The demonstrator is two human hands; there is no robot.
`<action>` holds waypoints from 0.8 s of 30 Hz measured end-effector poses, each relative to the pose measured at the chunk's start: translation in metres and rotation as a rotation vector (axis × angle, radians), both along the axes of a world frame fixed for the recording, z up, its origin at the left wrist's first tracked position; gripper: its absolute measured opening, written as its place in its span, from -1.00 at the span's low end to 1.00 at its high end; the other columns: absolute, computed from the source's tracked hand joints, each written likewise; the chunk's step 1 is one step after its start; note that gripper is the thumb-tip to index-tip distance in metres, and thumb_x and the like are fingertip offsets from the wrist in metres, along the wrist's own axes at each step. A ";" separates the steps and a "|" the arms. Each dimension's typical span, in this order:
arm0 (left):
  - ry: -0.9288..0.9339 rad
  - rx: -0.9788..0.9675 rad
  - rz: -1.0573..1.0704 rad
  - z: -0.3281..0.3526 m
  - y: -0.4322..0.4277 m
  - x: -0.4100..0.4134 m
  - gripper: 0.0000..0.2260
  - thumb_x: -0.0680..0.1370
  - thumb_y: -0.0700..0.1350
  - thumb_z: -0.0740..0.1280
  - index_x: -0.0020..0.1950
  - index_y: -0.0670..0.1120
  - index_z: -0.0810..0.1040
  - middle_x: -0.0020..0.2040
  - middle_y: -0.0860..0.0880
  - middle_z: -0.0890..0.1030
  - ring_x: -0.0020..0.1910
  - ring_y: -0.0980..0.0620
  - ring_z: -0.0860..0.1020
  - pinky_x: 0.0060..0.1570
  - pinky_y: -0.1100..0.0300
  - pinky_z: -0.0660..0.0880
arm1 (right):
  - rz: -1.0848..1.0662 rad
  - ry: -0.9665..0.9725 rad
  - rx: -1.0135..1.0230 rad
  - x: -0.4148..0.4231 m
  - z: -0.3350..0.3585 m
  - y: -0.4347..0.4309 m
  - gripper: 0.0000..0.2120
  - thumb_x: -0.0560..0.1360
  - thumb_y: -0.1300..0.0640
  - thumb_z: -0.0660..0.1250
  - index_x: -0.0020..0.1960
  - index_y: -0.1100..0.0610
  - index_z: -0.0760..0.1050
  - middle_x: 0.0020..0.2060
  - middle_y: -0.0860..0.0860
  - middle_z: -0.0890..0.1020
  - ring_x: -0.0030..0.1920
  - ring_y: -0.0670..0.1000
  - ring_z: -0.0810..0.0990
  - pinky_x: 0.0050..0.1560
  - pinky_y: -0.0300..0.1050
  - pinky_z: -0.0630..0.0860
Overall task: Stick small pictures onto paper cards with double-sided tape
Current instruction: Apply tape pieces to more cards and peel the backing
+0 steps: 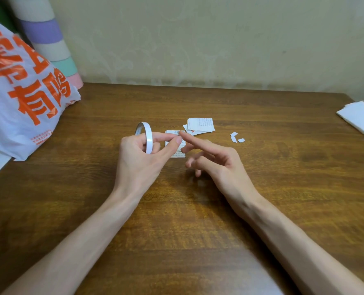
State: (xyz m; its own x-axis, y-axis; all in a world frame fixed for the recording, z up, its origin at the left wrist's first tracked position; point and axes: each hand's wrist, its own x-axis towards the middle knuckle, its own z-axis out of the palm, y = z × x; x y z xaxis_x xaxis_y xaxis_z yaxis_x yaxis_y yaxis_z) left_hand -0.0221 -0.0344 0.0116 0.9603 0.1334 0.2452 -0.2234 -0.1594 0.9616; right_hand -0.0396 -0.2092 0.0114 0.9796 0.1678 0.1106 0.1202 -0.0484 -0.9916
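Bag (23,99) crowds the left edge of the counter (262,209); cut-off paper (359,119) sits at its right edge, well apart. The left hand (138,158) grips the tape (148,137), fingers (166,135) pinched over a half-hidden card (177,154); the right hand (215,160) touches there with a straight forefinger, others loosely curled.

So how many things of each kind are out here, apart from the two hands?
White ring-shaped tape roll: 1
Printed white paper cards: 3 showing
Small white paper scraps: 3
White plastic bag with orange lettering: 1
White folded paper stack: 1
Total: 9
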 end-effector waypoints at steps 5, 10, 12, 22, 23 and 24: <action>0.002 -0.009 -0.006 -0.001 0.000 0.000 -0.91 0.51 0.05 0.57 -0.07 0.06 0.79 -0.51 0.12 0.20 -0.43 0.04 0.16 -0.18 0.02 0.40 | -0.003 -0.006 -0.002 0.001 -0.001 0.000 -0.47 0.42 0.25 0.31 0.35 -0.04 0.65 0.07 0.06 0.67 -0.17 0.02 0.51 -0.12 -0.20 0.52; 0.002 -0.006 -0.003 0.000 0.001 0.000 -0.94 0.53 0.02 0.56 -0.08 0.05 0.79 -0.49 0.08 0.19 -0.39 -0.05 0.14 -0.18 0.01 0.38 | -0.002 -0.010 0.000 0.001 -0.001 0.000 -0.46 0.42 0.26 0.29 0.36 -0.02 0.64 0.02 0.00 0.66 -0.17 -0.02 0.51 -0.13 -0.27 0.51; 0.000 0.006 0.005 0.000 0.001 0.000 -0.94 0.53 0.00 0.56 -0.09 0.04 0.78 -0.49 0.08 0.17 -0.40 -0.02 0.13 -0.18 0.03 0.37 | -0.007 -0.023 -0.012 0.001 -0.001 0.000 -0.46 0.43 0.28 0.29 0.36 -0.02 0.65 0.04 0.05 0.66 -0.17 -0.02 0.53 -0.13 -0.28 0.51; -0.002 0.093 0.043 0.000 0.000 0.000 -0.90 0.49 -0.10 0.56 -0.22 0.00 0.73 -0.52 0.09 0.19 -0.44 0.01 0.14 -0.34 0.05 0.17 | -0.025 -0.067 -0.099 0.000 -0.003 0.001 -0.47 0.54 0.47 0.28 0.33 0.00 0.67 0.06 0.08 0.67 -0.21 -0.02 0.55 -0.11 -0.23 0.50; -0.002 0.098 0.039 0.000 -0.001 -0.001 -0.90 0.49 -0.11 0.56 -0.22 0.00 0.73 -0.53 0.11 0.20 -0.45 0.04 0.14 -0.35 0.06 0.19 | -0.029 -0.058 -0.072 0.000 -0.002 0.001 -0.49 0.53 0.47 0.28 0.31 0.03 0.68 0.05 0.09 0.67 -0.20 0.01 0.55 -0.12 -0.24 0.50; -0.003 0.101 0.033 0.000 -0.001 -0.001 -0.91 0.50 -0.11 0.55 -0.21 -0.01 0.73 -0.53 0.11 0.21 -0.46 0.06 0.15 -0.35 0.05 0.20 | -0.034 -0.043 -0.042 0.000 -0.002 0.001 -0.52 0.52 0.45 0.29 0.29 0.05 0.69 0.04 0.09 0.68 -0.20 0.03 0.53 -0.13 -0.25 0.51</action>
State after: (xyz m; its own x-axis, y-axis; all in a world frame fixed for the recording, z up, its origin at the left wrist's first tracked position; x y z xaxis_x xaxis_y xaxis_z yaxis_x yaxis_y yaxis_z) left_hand -0.0231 -0.0350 0.0119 0.9550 0.1392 0.2619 -0.2194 -0.2626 0.9396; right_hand -0.0391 -0.2087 0.0098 0.9794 0.1396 0.1462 0.1602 -0.0949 -0.9825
